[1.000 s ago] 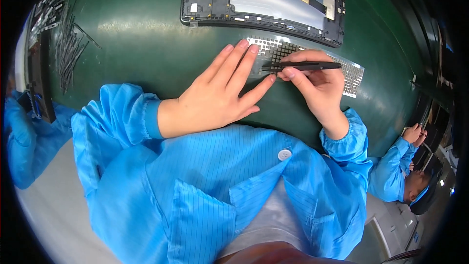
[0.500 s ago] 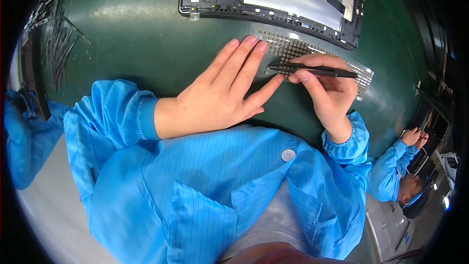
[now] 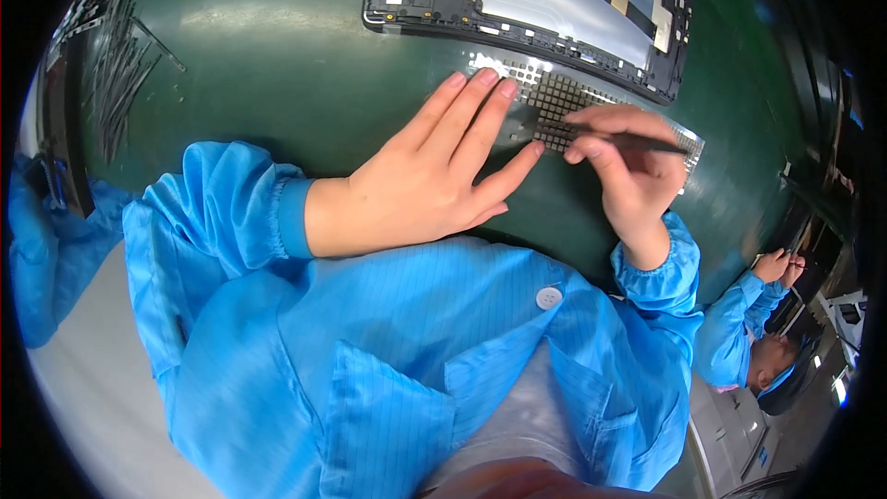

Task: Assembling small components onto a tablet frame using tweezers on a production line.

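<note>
Across the lower frame, you wear a shiny blue, dark-pinstriped cloth jacket (image 3: 370, 314) with a round white button (image 3: 549, 298), gathered cuffs (image 3: 294, 219) and open collar (image 3: 490, 374) over a pale grey shirt (image 3: 517, 407), left hand (image 3: 425, 176) and right hand (image 3: 637, 166) bare.

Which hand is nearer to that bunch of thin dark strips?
Left. The left hand is to the right of the strips, at the sheet's left end; the right hand, holding a dark tool, is farther right.
</note>
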